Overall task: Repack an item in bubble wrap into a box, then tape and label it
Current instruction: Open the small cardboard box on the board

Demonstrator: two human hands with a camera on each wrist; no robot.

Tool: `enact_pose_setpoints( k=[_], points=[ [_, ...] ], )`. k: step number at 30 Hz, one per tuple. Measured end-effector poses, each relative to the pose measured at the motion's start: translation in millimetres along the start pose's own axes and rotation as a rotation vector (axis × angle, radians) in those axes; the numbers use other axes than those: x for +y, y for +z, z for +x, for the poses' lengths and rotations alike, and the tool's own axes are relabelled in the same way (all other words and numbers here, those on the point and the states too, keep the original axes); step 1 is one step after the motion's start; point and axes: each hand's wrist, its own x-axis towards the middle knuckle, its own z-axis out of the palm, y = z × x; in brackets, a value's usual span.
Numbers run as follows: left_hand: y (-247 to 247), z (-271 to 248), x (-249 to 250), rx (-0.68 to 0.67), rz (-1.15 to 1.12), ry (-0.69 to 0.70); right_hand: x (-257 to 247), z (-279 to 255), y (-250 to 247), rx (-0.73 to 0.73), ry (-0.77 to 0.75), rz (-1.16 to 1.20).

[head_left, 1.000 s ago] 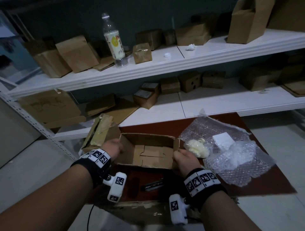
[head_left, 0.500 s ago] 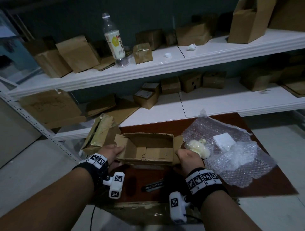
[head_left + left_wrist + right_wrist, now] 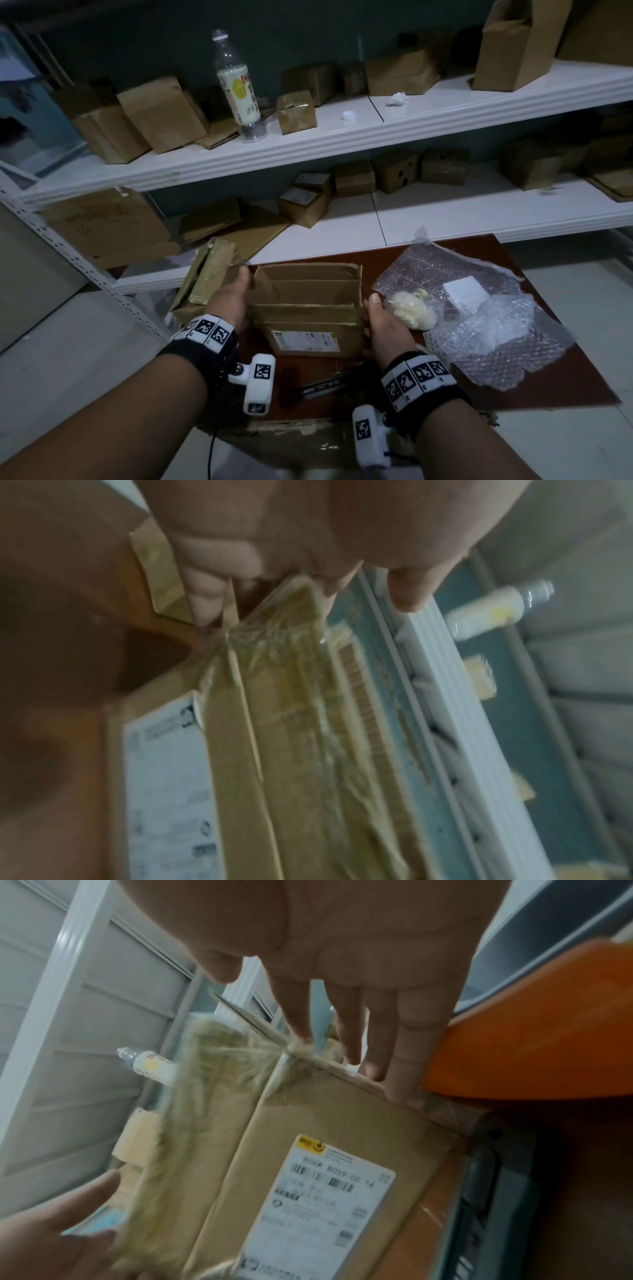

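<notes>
An open brown cardboard box (image 3: pixel 305 308) stands tipped on the red-brown table (image 3: pixel 565 387), its white shipping label (image 3: pixel 305 339) facing me and its opening turned up and away. My left hand (image 3: pixel 229 301) grips the box's left end; in the left wrist view its fingers (image 3: pixel 219 588) curl over a taped corner. My right hand (image 3: pixel 380 325) presses the right end with straight fingers (image 3: pixel 404 1056), thumb along the edge. The cream-coloured item (image 3: pixel 411 308) lies on crumpled bubble wrap (image 3: pixel 496 335) just right of that hand. A small white paper (image 3: pixel 464 291) rests on the wrap.
A black tool with lettering (image 3: pixel 325 387) lies on the table in front of the box. A taped-up flat carton (image 3: pixel 205 274) leans at the table's left corner. White shelves (image 3: pixel 342 137) behind hold several cardboard boxes and a plastic bottle (image 3: pixel 239 89).
The box has been tipped away from me between both hands. Its opening faced up before; now the labelled side faces me. Both hands moved slightly with it.
</notes>
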Motion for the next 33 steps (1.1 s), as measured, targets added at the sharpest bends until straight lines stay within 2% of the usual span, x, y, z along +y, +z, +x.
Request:
enact_pose_setpoints(
  k=[3, 9, 12, 15, 20, 24, 28, 30, 33],
  points=[
    [5.0, -19.3, 9.5, 0.1, 0.165, 0.248, 3.3, 0.0, -1.4, 0.055, -0.031, 0.023],
    [29.4, -50.2, 25.4, 0.095, 0.182, 0.588, -12.8, -11.6, -24.7, 0.251, -0.034, 0.112],
    [54.8, -68.4, 35.1, 0.022, 0.242, 0.789, -17.2, -13.4, -47.6, 0.365, -0.02, 0.172],
    [90.9, -79.9, 45.2, -0.047, 0.498, 0.996, -13.8, -9.7, -73.3, 0.475, 0.011, 0.185],
    [161.4, -79.4, 53.6, -0.295, 0.853, 1.208, 15.5, 11.1, -98.7, 0.494, 0.067, 0.181],
    [204.4, -76.4, 44.6, -0.467, 1.294, 1.241, 10.2, 6.1, -111.8, 0.446, 0.113, 0.16],
    [227.5, -69.5, 27.9, -0.6, 1.702, 1.047, 2.1, 2.2, -114.7, 0.388, 0.16, 0.167],
    [229.9, -66.0, 20.6, -0.644, 1.789, 1.011, -2.1, 1.1, -115.3, 0.373, 0.164, 0.169],
    [231.8, -58.0, 12.9, -0.613, 1.729, 1.039, -7.4, -0.8, -112.4, 0.35, 0.149, 0.208]
  ],
)
